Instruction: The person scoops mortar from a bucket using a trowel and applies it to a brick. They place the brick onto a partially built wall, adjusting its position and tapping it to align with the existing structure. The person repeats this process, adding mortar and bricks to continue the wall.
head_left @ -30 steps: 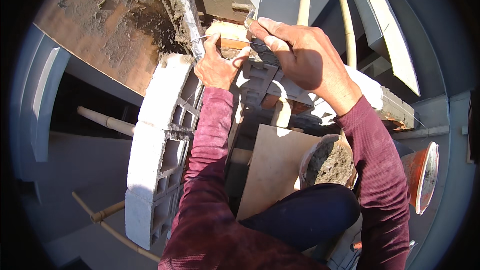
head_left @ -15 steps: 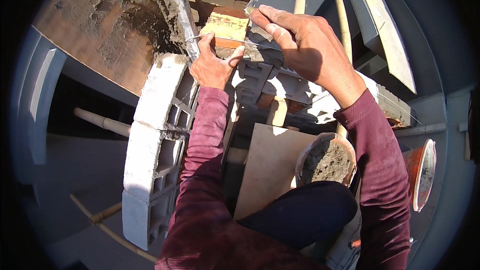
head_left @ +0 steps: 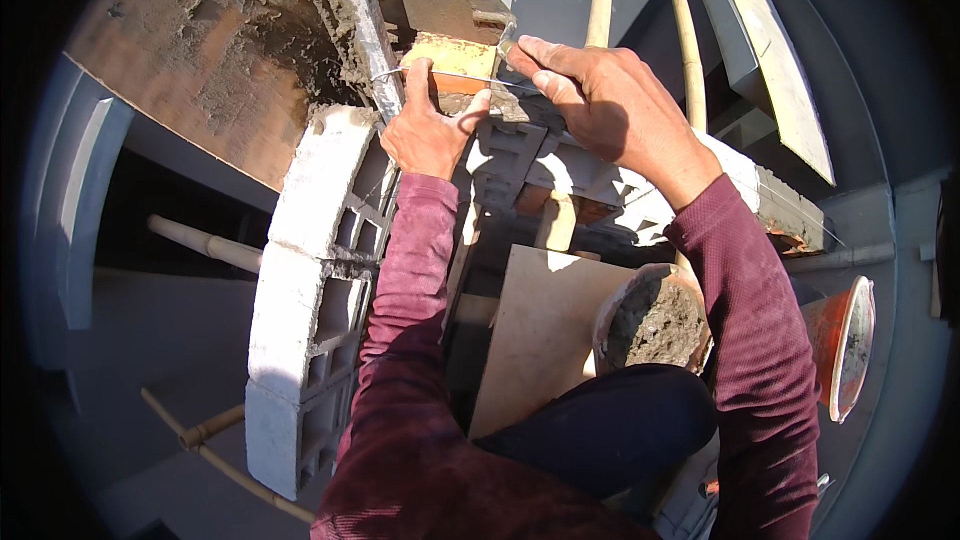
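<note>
My left hand [head_left: 428,135] grips a brick [head_left: 455,57] between thumb and fingers; its top is yellowish and its near side orange. The brick lies on grey mortar atop hollow concrete blocks [head_left: 497,155]. My right hand [head_left: 630,110] is wrapped round the handle of a trowel. The mortar-smeared trowel blade [head_left: 440,5] is at the brick's far edge and hides part of it; whether they touch I cannot tell. A taut string [head_left: 508,82] runs along the near side of the brick, beside my left fingers.
An upright metal bar [head_left: 352,15] with mortar on it stands left of the brick, beside a mortar-smeared board [head_left: 190,70]. White hollow blocks [head_left: 310,200] rise near my left forearm. A bucket of mortar [head_left: 655,325] stands by my knee; an orange bucket [head_left: 840,350] is at right. Bamboo poles [head_left: 687,55] stick out beyond.
The trowel and my right hand have come slightly nearer, and the blade now covers more of the brick's far end. My left hand stays on the brick, its index finger a little higher.
</note>
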Demonstrator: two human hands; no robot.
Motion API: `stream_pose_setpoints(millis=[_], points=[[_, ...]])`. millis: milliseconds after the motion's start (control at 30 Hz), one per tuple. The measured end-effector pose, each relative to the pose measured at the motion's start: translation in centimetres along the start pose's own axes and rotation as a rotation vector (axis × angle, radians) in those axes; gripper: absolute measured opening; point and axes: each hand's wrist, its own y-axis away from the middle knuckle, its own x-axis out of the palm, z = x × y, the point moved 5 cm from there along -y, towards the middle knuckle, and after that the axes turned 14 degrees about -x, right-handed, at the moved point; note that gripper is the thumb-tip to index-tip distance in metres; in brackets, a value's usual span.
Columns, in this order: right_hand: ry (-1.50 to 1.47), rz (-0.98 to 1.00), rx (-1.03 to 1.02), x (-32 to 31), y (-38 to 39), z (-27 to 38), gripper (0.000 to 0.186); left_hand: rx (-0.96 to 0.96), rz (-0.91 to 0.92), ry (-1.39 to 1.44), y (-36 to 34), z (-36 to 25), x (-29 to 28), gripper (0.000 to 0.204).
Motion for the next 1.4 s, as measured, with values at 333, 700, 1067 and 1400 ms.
stream_pose_setpoints(millis=[333, 700, 1067, 1400], points=[[0.027, -0.058, -0.098, -0.1, 0.4, 0.8, 0.032, 0.027, 0.092, 0.077, 0.0, -0.5, -0.8, 0.086], [0.045, 0.006, -0.102, 0.4, -0.5, -0.3, 0.032, 0.077, 0.037, 0.087, -0.3, -0.5, -0.7, 0.085], [0.057, -0.061, -0.085, 0.1, 0.2, 0.1, 0.032, 0.068, 0.001, 0.005, -0.4, -0.1, -0.3, 0.088], [0.068, 0.144, 0.078, -0.3, -0.4, -0.2, 0.032, 0.012, 0.064, -0.043, -0.7, -0.8, -0.4, 0.088]])
